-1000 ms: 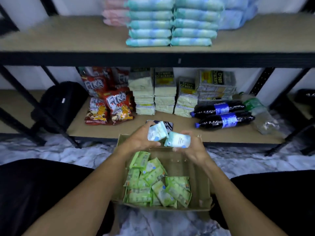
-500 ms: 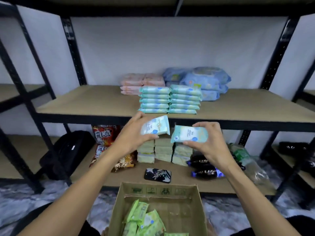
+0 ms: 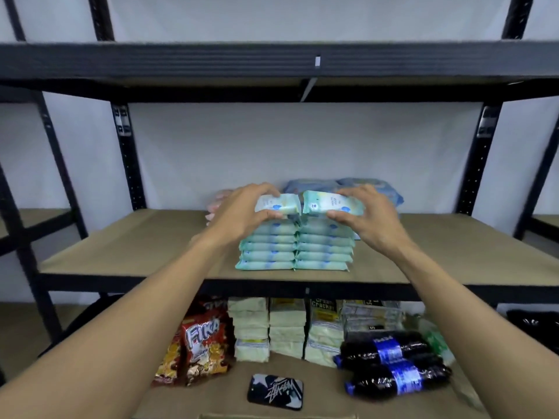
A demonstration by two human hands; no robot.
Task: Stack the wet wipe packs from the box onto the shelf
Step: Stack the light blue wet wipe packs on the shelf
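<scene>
Half a second ago both hands held their packs in front of the shelf's front edge, lower than the stacked packs; now they have reached in over the shelf (image 3: 136, 243) and brought the packs to the tops of the two piles. The view has tipped upward, so only a strip of the box (image 3: 278, 416) shows at the bottom edge. The left pack (image 3: 276, 204) sits at the top of the left stack (image 3: 267, 246) and the right pack (image 3: 325, 204) at the top of the right stack (image 3: 323, 249), their inner ends almost touching; whether either already rests on the pack beneath cannot be told. Each pack lies between a thumb at its near edge and the fingers over its far edge. The left hand (image 3: 242, 210) pinches its pack, fingers (image 3: 266, 190) curled over the top and thumb tucked under the front. The right hand (image 3: 366, 219) grips likewise, fingers (image 3: 354, 192) bent across the top and thumb pressed at the lower front edge. Pink packs (image 3: 216, 204) and blue packs (image 3: 314, 184) lie behind the stacks on the same shelf.
</scene>
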